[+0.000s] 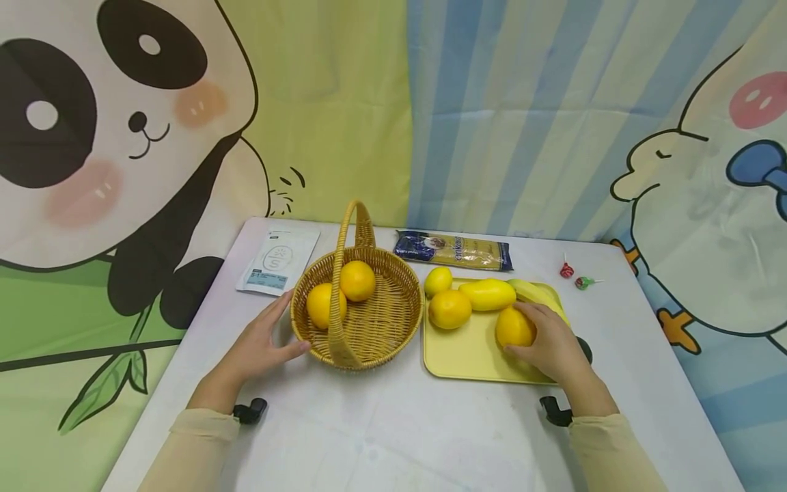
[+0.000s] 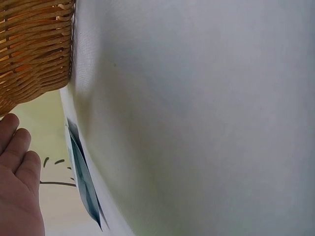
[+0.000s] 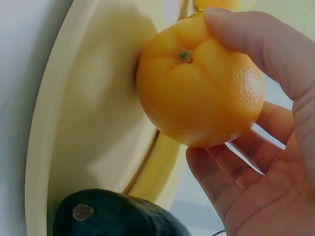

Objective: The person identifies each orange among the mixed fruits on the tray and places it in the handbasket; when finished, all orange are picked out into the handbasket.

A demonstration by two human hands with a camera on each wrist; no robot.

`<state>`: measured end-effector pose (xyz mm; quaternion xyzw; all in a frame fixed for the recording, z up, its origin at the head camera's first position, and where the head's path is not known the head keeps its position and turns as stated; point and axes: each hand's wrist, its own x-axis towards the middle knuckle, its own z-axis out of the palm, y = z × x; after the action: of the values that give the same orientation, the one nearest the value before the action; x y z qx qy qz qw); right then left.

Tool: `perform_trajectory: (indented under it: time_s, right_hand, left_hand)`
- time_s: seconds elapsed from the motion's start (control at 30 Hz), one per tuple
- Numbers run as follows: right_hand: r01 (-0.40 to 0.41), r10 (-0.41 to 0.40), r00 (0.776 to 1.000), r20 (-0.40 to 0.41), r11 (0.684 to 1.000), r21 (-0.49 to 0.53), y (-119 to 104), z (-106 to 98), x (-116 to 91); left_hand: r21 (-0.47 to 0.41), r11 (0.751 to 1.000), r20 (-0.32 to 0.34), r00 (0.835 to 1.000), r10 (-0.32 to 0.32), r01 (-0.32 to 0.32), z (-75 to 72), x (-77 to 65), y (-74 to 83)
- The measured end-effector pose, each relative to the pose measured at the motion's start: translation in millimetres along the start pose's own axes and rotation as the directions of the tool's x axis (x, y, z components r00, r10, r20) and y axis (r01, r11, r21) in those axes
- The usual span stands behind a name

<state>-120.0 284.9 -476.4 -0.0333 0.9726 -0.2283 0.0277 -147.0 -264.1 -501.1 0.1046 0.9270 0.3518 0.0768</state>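
My right hand (image 1: pixel 553 342) grips an orange (image 1: pixel 514 328) over the yellow tray (image 1: pixel 458 359), thumb on one side and fingers on the other. In the right wrist view, the orange (image 3: pixel 197 83) shows its green stem end. My left hand (image 1: pixel 261 352) rests at the left side of a wicker basket (image 1: pixel 387 342), fingers extended along its wall and thumb near the front rim. Two oranges lie inside it, one orange (image 1: pixel 358 281) behind the other, partly hidden by the handle (image 1: pixel 338 301). In the left wrist view, my fingertips (image 2: pixel 19 137) are close under the woven wall (image 2: pixel 39 49).
On the tray are another orange (image 1: pixel 450 309), a lemon (image 1: pixel 438 281), a long yellow fruit (image 1: pixel 488 294) and a banana (image 1: pixel 541 298). A dark green fruit (image 3: pixel 118 216) sits by its right edge. Behind lie a white pouch (image 1: pixel 279 260), a blue-gold packet (image 1: pixel 455 251) and two lollipops (image 1: pixel 566 270).
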Motion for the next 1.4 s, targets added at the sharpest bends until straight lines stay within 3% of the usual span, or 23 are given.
perform_trajectory:
  time_s: [0.6, 1.0, 1.4]
  right_hand:
    - [-0.001, -0.001, 0.999, 0.039, 0.999, 0.055, -15.5, -1.5, -7.8]
    - [0.033, -0.033, 0.999, 0.010, 0.997, 0.074, -28.9, -8.2, -9.7]
    - [0.141, -0.137, 0.989, -0.057, 0.987, 0.079, -41.3, -16.1, -6.7]
  left_hand:
    - [-0.001, 1.000, -0.007, 1.000, 0.023, -0.023, 1.3, 0.0, -1.9]
    - [0.001, 1.000, -0.010, 1.000, 0.023, -0.023, 1.4, 0.2, -3.2]
    - [0.009, 0.999, -0.021, 0.999, 0.038, -0.038, 2.7, 0.2, -5.1]
